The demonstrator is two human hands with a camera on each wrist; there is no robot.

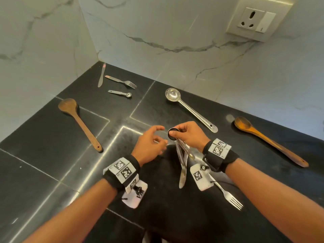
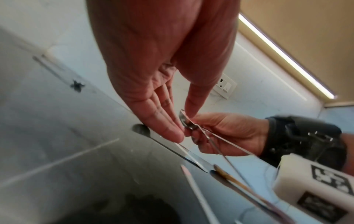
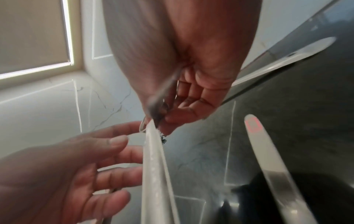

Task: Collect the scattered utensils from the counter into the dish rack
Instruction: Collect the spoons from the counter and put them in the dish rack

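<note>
My right hand [image 1: 178,132] grips a bundle of steel utensils above the black counter [image 1: 52,172]. In the bundle are a round measuring spoon [image 1: 169,135] under the thumb, a knife [image 1: 182,174] hanging down and a fork [image 1: 229,199] sticking out past the wrist. My left hand [image 1: 161,135] hovers just left of the bundle with relaxed fingers and holds nothing. In the left wrist view its fingertips [image 2: 172,131] are at the measuring spoon [image 2: 184,119]. Loose on the counter lie a steel ladle [image 1: 189,109], two wooden spoons [image 1: 78,123] [image 1: 268,141], a knife [image 1: 101,76], a fork [image 1: 122,81] and a small measuring spoon [image 1: 120,93]. No dish rack is in view.
Marble walls meet in a corner behind the counter at the far left. A wall socket [image 1: 252,20] sits high on the right wall. The loose knife, fork and small spoon lie close to that corner.
</note>
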